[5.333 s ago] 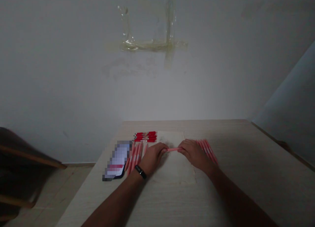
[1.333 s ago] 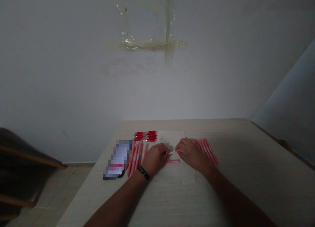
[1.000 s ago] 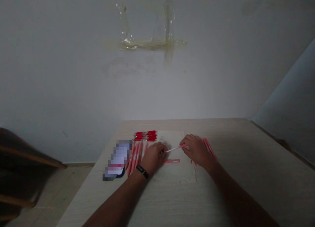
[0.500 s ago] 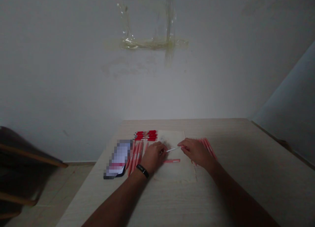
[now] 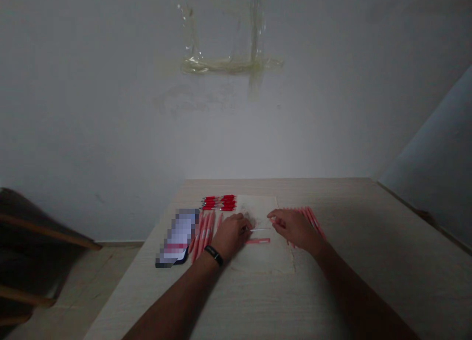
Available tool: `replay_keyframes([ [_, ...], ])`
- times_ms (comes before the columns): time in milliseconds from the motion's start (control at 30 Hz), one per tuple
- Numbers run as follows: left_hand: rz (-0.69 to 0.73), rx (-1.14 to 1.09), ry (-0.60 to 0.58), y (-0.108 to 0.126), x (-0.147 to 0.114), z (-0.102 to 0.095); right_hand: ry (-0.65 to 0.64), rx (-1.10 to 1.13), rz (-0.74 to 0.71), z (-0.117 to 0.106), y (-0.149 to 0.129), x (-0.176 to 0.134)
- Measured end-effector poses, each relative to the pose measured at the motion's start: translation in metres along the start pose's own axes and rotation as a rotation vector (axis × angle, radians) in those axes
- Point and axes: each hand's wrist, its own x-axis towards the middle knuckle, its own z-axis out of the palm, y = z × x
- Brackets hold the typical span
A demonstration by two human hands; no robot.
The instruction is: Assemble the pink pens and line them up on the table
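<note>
My left hand (image 5: 233, 234), with a dark band at the wrist, is closed on a thin white pen refill (image 5: 260, 229) that points right across a pale sheet (image 5: 265, 261). My right hand (image 5: 295, 227) is a short way to the right, its thumb and fingers pinched near the refill's free end. Whatever is in that pinch is too small to make out. Below the refill lies a pink pen barrel (image 5: 258, 241), partly covered by my left hand. Several pink pens (image 5: 203, 234) lie left of that hand. More pink pens (image 5: 312, 219) are partly hidden behind my right hand.
Several red pens (image 5: 219, 202) lie in a stack at the back left of the wooden table (image 5: 354, 266). A phone (image 5: 179, 236), its screen blurred out, rests near the left edge. A wall (image 5: 295, 133) with old tape (image 5: 221, 66) stands behind.
The white refill's right end has dropped away from my right hand's fingers, and the refill now lies more level. Both hands have stayed almost in place.
</note>
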Motion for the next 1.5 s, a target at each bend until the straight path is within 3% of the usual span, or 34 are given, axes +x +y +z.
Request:
replay_keyframes([
  [567,0.046,-0.05,-0.008,-0.002,-0.001,0.009,0.009,-0.014,0.02,0.001,0.002,-0.001],
  [833,0.011,-0.139,0.091,0.003,-0.001,0.009,-0.047,0.057,-0.031,0.01,-0.013,0.0],
  [1167,0.02,-0.155,0.084,0.008,0.0,0.011,-0.016,0.039,-0.079,0.018,-0.028,0.0],
  [1500,0.022,-0.097,0.086,0.004,0.0,0.012,0.008,0.042,-0.05,0.018,-0.003,0.001],
])
